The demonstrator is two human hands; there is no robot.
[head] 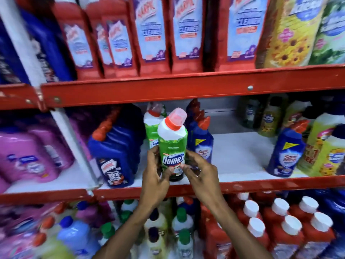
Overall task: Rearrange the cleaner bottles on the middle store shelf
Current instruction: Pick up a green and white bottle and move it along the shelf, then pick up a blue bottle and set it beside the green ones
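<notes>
Hands meet around a green bottle (172,144) at the front of the middle shelf (242,156): our left hand (154,179) wraps its lower left side, and our right hand (200,174) curls against the lower right, thumb pressed on the label. We hold the bottle upright between both palms, its base at or just above the shelf's front edge; we cannot tell which. Its red cap (176,118) tilts to the right.

Just behind it stands a second green bottle (152,128), partly hidden. To the right, close by, is a blue bottle (202,144) with a red cap; to the left, a larger dark blue jug (115,154). Farther right, past a bare stretch of white shelf, another blue bottle (286,152) stands beside yellow bottles (324,152). Red cartons (153,34) line the shelf above, and white-capped red bottles (280,227) fill the one below.
</notes>
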